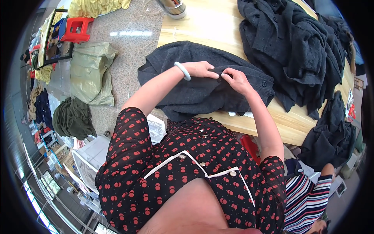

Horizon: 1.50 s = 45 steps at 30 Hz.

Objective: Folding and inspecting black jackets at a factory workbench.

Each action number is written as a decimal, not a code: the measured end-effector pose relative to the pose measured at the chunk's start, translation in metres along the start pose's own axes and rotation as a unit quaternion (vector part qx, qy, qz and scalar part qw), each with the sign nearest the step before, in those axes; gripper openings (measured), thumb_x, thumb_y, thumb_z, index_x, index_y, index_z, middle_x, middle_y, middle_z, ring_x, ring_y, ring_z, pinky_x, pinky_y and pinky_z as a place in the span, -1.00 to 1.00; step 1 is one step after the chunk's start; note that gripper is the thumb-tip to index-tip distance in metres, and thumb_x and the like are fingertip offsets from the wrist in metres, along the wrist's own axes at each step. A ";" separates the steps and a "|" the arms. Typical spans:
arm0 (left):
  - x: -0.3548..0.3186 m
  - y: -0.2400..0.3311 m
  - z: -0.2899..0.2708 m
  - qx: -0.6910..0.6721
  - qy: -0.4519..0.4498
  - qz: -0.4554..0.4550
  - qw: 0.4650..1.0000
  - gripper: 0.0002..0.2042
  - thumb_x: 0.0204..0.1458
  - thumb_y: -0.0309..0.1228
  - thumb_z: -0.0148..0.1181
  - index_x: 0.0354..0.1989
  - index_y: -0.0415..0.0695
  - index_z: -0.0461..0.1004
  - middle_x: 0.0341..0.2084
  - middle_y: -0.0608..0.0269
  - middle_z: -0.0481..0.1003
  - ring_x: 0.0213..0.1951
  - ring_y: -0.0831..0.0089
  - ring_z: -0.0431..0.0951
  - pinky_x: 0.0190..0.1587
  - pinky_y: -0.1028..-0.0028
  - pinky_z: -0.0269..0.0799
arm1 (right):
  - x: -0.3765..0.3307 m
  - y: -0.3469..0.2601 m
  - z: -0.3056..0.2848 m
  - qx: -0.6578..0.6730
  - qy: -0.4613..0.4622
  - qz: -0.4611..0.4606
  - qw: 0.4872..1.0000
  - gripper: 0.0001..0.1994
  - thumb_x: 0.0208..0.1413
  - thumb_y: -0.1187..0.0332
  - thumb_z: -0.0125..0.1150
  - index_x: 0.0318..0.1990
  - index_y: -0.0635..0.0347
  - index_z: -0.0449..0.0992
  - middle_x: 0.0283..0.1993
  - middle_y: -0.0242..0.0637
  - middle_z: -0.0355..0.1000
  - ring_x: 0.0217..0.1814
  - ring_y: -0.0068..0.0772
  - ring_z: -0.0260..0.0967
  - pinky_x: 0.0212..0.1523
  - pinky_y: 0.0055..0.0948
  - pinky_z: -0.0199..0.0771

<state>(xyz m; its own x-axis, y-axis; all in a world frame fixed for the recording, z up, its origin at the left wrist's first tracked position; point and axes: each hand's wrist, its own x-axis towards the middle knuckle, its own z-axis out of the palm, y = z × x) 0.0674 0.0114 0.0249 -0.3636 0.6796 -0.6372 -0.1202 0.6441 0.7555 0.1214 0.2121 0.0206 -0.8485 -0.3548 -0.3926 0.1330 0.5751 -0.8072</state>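
A dark grey knitted garment with buttons (179,91) lies spread over the near edge of the wooden table in front of me. My left hand (202,70), below a pale bangle (183,71), pinches the garment's edge between thumb and fingers. Close beside it, my right hand (237,80) pinches the same edge, the two thumbs almost meeting near a dark button. Another button (264,84) shows on the ribbed end to the right. Cloth and fingers hide exactly what lies between the fingertips.
More dark grey garments (292,50) are heaped on the table (206,27) at the right. A metallic cylinder (173,7) stands at its far left corner. Leftward on the floor are a plastic sack (91,74), dark green cloth (74,119) and a red stool (76,30). A person in stripes (307,199) is at lower right.
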 end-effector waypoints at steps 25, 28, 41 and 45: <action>-0.047 -0.082 -0.013 0.066 0.076 0.013 0.995 -0.68 -0.22 -0.20 0.17 -0.47 -0.27 0.46 -0.58 -0.03 0.45 -0.44 0.22 0.47 -0.33 0.37 0.31 | 0.013 -0.052 0.101 -0.185 0.008 -0.185 0.965 -0.87 -0.11 0.49 -0.04 -0.38 0.27 0.42 -0.45 -0.10 0.36 -0.32 -0.08 0.30 -0.23 -0.25 0.30; -0.053 -0.079 -0.012 -0.053 0.156 -0.019 0.986 -0.67 -0.14 -0.22 0.12 -0.38 -0.29 0.48 -0.52 0.01 0.49 -0.42 0.33 0.47 -0.28 0.43 0.32 | 0.008 -0.058 0.099 -0.159 0.018 -0.176 0.971 -0.86 -0.14 0.52 -0.07 -0.40 0.28 0.40 -0.44 -0.08 0.36 -0.32 -0.06 0.30 -0.24 -0.24 0.31; -0.037 -0.077 0.011 0.170 0.152 -0.019 0.973 -0.53 -0.34 -0.13 0.25 -0.40 -0.36 0.46 -0.43 -0.15 0.46 -0.32 0.07 0.47 -0.23 0.34 0.37 | 0.000 -0.051 0.101 -0.158 0.025 -0.151 0.975 -0.88 -0.19 0.50 -0.05 -0.45 0.27 0.40 -0.46 -0.08 0.39 -0.33 -0.08 0.34 -0.23 -0.19 0.31; -0.051 -0.077 0.005 -0.108 0.125 -0.059 0.985 -0.58 -0.24 -0.17 0.21 -0.35 -0.34 0.47 -0.37 -0.08 0.48 -0.29 0.28 0.49 -0.22 0.44 0.34 | 0.000 -0.048 0.100 -0.133 0.063 -0.150 0.978 -0.89 -0.18 0.48 -0.01 -0.43 0.24 0.40 -0.47 -0.11 0.38 -0.34 -0.08 0.34 -0.27 -0.22 0.31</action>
<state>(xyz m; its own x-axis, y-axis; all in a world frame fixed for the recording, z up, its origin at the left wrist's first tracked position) 0.1000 -0.0711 -0.0014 -0.5476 0.4792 -0.6859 -0.3589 0.6060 0.7099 0.1666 0.1102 0.0155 -0.8876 -0.4529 -0.0846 -0.2550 0.6358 -0.7285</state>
